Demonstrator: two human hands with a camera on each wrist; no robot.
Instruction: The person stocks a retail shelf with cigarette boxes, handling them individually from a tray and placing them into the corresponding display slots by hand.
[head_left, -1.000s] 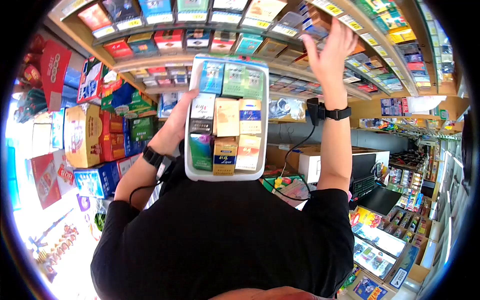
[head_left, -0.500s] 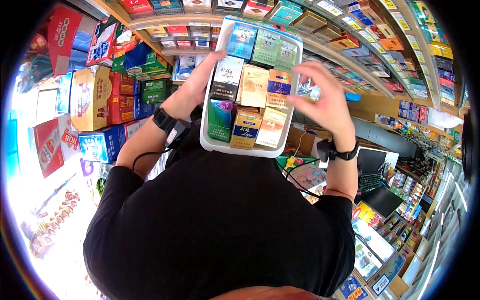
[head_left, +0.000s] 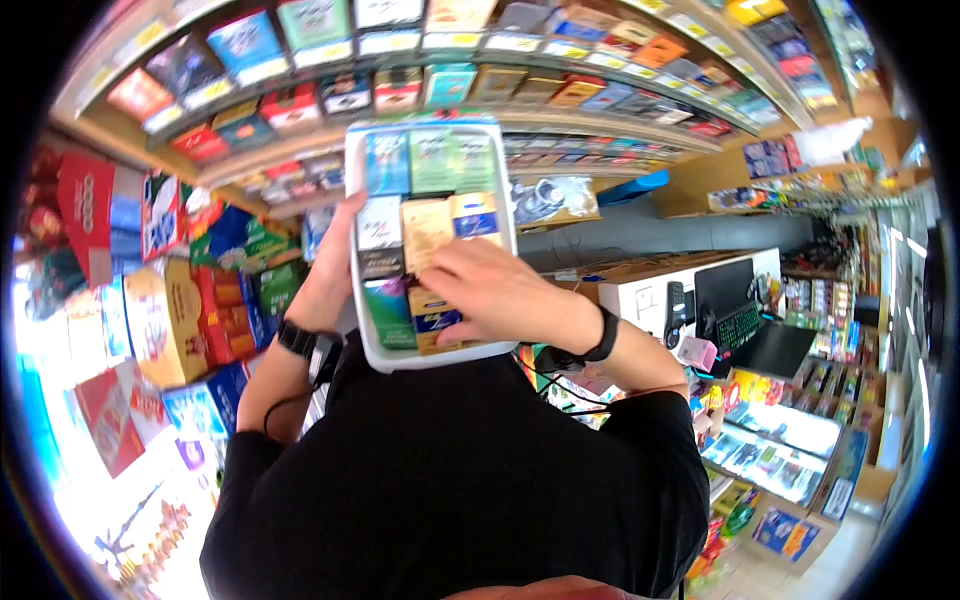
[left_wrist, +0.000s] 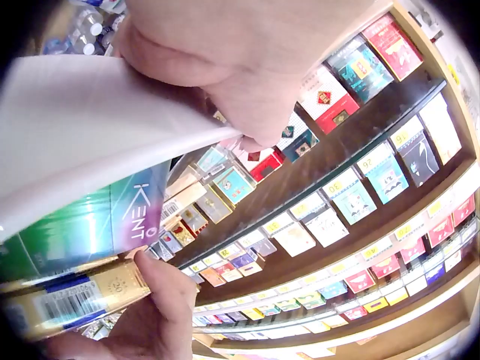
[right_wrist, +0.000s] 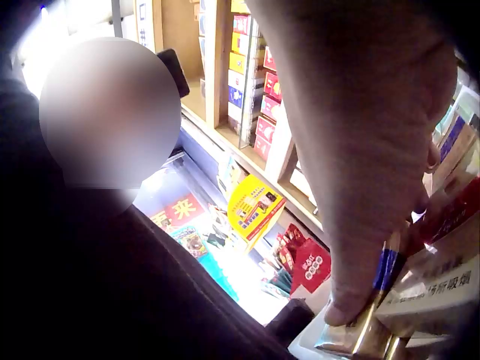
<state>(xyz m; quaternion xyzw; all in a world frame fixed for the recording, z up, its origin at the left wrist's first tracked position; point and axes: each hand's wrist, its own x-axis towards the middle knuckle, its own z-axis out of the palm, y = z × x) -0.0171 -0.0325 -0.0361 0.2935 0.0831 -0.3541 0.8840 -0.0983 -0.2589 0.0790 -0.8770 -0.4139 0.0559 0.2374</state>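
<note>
A white plastic bin [head_left: 376,352] full of cigarette packs is held in front of the chest. My left hand [head_left: 335,255] grips its left rim, fingers over the edge in the left wrist view. My right hand [head_left: 490,295] reaches over the bin's lower right part and hides some packs. Its thumb and fingers pinch a gold and blue cigarette pack [left_wrist: 75,304] by its ends. Beside that pack stands a green and purple Kent pack [head_left: 388,315]. Further up are a white pack [head_left: 380,222], a gold pack [head_left: 426,225], a blue pack [head_left: 387,165] and green packs [head_left: 433,160].
Shelves of cigarette packs with price tags [head_left: 385,42] curve around beyond the bin. Stacked cartons [head_left: 165,320] stand at the left. To the right are a laptop [head_left: 725,290] and a lit glass display case [head_left: 775,450].
My right hand has come down from the shelf on the right, past the bin's right side, onto the packs, and now pinches one. The left hand keeps its grip as the bin shifts in view.
</note>
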